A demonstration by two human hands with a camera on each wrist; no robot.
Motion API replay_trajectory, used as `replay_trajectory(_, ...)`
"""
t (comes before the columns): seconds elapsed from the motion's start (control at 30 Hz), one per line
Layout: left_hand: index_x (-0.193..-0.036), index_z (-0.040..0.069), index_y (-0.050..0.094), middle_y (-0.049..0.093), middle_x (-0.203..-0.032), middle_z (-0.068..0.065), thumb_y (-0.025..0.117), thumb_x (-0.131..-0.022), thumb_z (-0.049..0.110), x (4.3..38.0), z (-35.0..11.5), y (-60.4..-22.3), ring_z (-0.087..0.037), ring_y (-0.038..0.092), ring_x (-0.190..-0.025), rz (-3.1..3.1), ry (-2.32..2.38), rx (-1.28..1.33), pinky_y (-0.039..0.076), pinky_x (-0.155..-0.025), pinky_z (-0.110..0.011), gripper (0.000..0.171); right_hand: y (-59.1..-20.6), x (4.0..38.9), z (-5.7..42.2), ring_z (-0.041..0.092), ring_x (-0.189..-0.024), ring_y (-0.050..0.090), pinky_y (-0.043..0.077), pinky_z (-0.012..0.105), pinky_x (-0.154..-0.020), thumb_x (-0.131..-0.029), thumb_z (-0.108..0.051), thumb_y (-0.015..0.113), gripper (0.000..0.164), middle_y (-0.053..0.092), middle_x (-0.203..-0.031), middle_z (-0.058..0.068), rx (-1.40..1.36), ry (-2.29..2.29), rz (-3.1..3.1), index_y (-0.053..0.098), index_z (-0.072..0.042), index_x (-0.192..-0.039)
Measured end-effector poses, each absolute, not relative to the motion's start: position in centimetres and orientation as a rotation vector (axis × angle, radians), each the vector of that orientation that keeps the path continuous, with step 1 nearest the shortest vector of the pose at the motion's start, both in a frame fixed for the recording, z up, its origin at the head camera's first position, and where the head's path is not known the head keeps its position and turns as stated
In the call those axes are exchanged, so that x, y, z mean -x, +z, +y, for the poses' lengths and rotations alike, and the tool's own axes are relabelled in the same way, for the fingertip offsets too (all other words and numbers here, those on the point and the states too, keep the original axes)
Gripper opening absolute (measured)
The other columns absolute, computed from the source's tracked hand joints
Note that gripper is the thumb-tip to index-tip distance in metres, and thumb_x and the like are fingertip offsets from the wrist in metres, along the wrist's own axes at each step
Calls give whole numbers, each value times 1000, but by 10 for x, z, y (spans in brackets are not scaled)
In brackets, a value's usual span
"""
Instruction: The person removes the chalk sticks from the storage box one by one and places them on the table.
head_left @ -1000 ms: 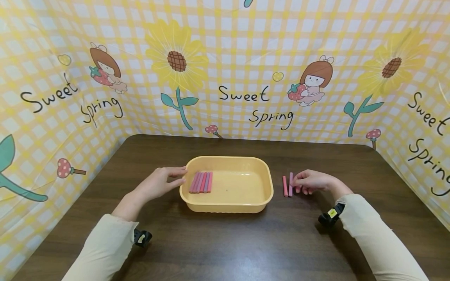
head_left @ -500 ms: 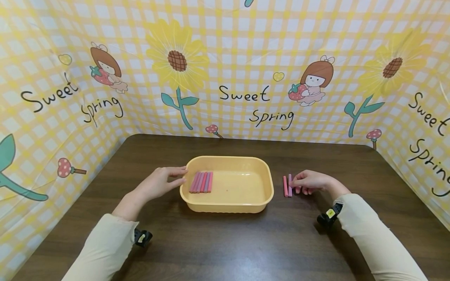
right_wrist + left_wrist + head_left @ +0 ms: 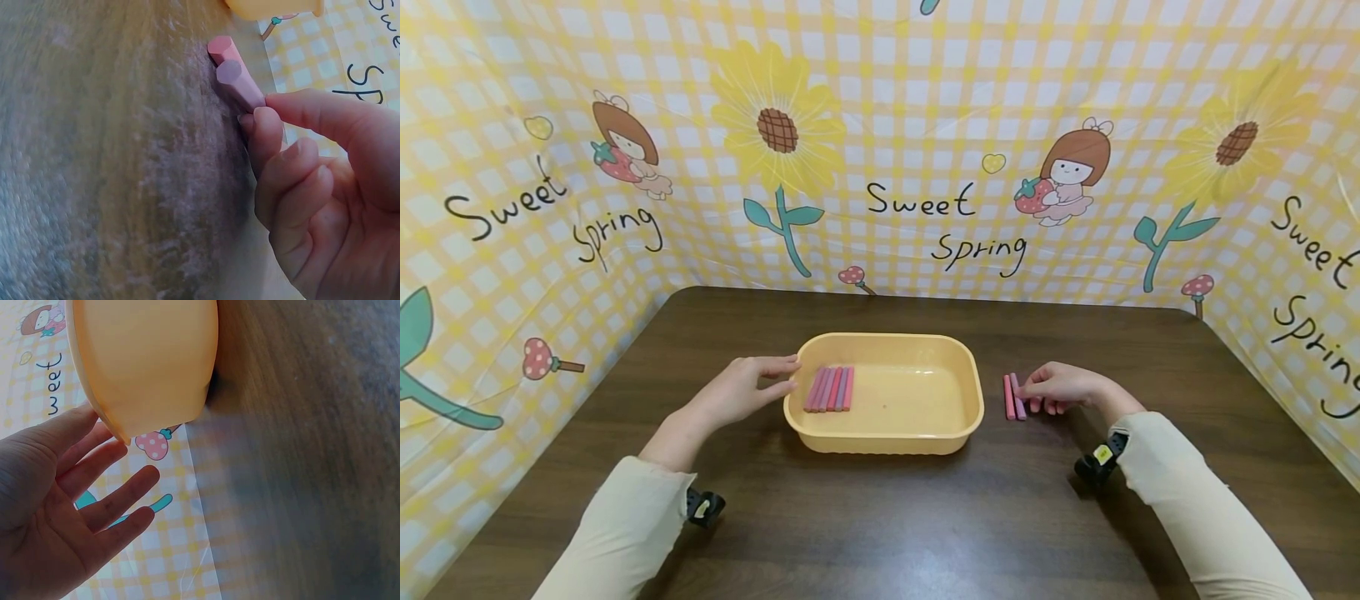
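In the head view my right hand [image 3: 1060, 386] is beside two hexagonal chalk sticks lying on the table, right of the basin. Its thumb and forefinger pinch the purple chalk stick [image 3: 240, 84] at one side, the other fingers curled in. Left of that one lies a pink chalk stick [image 3: 1009, 397], nearly parallel and close by. A yellow plastic basin [image 3: 887, 446] stands mid-table. Inside, along its left part, a row of several pink and purple chalk sticks [image 3: 829, 389] lies side by side. My left hand [image 3: 75, 494] touches the basin's left rim with loosely stretched fingers.
The dark wood table [image 3: 880, 525] runs back to a yellow checked cloth [image 3: 895, 100] printed with flowers and figures, which also rises at both sides. A black wrist camera [image 3: 703, 507] sits at the left sleeve, another camera [image 3: 1099, 463] at the right.
The right hand has shifted slightly left, bringing the purple chalk stick closer to the pink one and tilting it a little. The left hand and the basin stay put.
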State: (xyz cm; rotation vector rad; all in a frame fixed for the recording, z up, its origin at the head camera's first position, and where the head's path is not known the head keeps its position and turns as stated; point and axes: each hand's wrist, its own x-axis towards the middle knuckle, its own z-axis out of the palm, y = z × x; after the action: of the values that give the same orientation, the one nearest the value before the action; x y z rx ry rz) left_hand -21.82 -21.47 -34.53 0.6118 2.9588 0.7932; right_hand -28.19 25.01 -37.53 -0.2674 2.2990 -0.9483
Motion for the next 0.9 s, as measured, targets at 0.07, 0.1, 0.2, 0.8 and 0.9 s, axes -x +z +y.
replay_trajectory(0.07,-127,0,56,53,-134,-17,60,-91,19,218,-215,-345,-36,51,-124,2958,796,-612,41,-102,-52,41,-375,282,250,2,-48,43,36,16,-45,-93,-29,55,25,53,-61,-7,261,-942,2302,60,-8,-79)
replay_trajectory(0.1,-127,0,56,53,-134,-17,60,-91,19,218,-215,-345,-36,51,-124,2957,797,-613,42,-101,-52,41,-375,282,250,2,-48,43,36,16,-45,-93,-29,55,25,53,-61,-7,257,-940,2304,61,-8,-80)
replay_trajectory(0.2,-127,0,56,53,-134,-18,60,-91,19,218,-215,-345,-36,51,-124,2956,800,-613,42,-101,-52,41,-375,283,250,2,-48,43,36,16,-45,-94,-29,55,26,53,-61,-7,250,-931,2314,62,-7,-82)
replay_trajectory(0.8,-127,0,56,53,-134,-18,60,-91,19,217,-214,-344,-37,50,-124,2954,798,-595,41,-102,-53,41,-352,283,242,7,-52,45,37,18,-46,-93,-25,54,26,55,-67,-3,340,-940,2343,63,0,-94)
replay_trajectory(0.9,-127,0,56,53,-134,-18,60,-92,19,217,-215,-344,-37,50,-124,2953,799,-595,41,-102,-53,41,-344,283,236,8,-54,46,38,19,-48,-93,-25,54,28,56,-69,-2,351,-966,2335,62,2,-98)
